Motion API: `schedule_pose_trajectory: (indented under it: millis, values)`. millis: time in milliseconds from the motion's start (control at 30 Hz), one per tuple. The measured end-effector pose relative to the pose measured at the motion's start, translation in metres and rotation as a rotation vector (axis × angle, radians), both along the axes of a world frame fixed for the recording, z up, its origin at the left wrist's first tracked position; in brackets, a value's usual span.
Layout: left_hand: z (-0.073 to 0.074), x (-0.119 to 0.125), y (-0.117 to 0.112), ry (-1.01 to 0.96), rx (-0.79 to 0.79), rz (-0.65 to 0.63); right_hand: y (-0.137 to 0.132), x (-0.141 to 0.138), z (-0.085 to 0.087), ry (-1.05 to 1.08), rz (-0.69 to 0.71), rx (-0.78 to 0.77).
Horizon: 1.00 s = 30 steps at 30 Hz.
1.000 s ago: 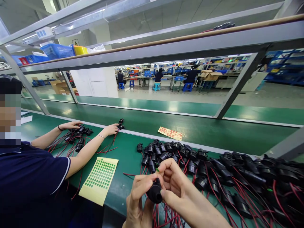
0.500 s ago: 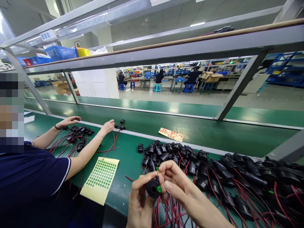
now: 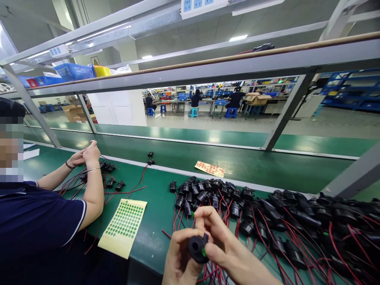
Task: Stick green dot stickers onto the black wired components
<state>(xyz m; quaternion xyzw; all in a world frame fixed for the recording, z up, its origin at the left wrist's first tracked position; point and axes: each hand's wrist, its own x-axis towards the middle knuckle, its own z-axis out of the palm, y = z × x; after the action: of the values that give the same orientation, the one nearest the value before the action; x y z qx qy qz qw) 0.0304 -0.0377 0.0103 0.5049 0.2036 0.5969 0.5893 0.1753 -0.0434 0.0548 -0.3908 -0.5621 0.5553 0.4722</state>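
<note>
My left hand (image 3: 179, 259) grips a round black socket part (image 3: 197, 248) from the left, near the bottom edge of the picture. My right hand (image 3: 221, 241) pinches the same part from the right, its thumb pressed on a small green dot sticker (image 3: 204, 251) at the part's rim. Another green dot (image 3: 192, 214) sticks to a right fingertip. Red wires hang from the part below my hands. Just beyond lies a long pile of black socket parts with red wires (image 3: 267, 221) on the green table (image 3: 157, 209).
A yellow sheet of green dot stickers (image 3: 123, 225) lies left of my hands. A co-worker in a dark blue shirt (image 3: 35, 225) sits at my left, both hands (image 3: 84, 156) together over a smaller pile of parts. A sheet of red stickers (image 3: 210, 169) lies on the conveyor belt.
My hands turned the black part and pressed the green dot onto its rim. The co-worker drew both hands together, leaving one part at the belt's edge.
</note>
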Motion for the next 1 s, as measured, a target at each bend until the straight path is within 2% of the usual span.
schedule_pose_trajectory:
  millis: [67, 167, 267, 333, 433, 533, 600, 767, 833, 1000]
  values:
    - [0.002, -0.002, 0.0, -0.018, 0.032, -0.023, -0.001, 0.007, 0.0, 0.03, 0.011, 0.029]
    - [0.003, -0.004, 0.0, 0.005, 0.014, -0.012, -0.005, 0.016, 0.003, 0.014, -0.085, 0.048]
    - [0.002, -0.004, -0.002, 0.017, -0.008, -0.015, -0.013, 0.019, 0.006, -0.109, -0.19, 0.094]
    - [0.002, -0.003, -0.002, 0.001, -0.01, -0.033, -0.019, 0.017, 0.009, -0.233, -0.289, 0.22]
    - [0.003, -0.003, -0.002, -0.016, -0.013, -0.07, -0.025, 0.013, 0.013, -0.413, -0.394, 0.499]
    - [0.004, -0.003, -0.001, 0.004, -0.011, -0.085, -0.025, 0.01, 0.015, -0.49, -0.361, 0.711]
    - [0.004, -0.004, -0.001, 0.025, -0.009, -0.085, -0.024, 0.009, 0.015, -0.471, -0.339, 0.767]
    - [0.004, -0.007, 0.002, 0.053, -0.003, -0.11, -0.024, 0.008, 0.021, -0.411, -0.282, 0.714]
    - [0.004, -0.009, 0.004, 0.066, -0.032, -0.136, -0.027, 0.011, 0.026, -0.419, -0.24, 0.634]
    - [0.006, -0.016, 0.007, -0.011, -0.077, -0.226, -0.022, 0.024, 0.037, -0.525, -0.254, 0.397]
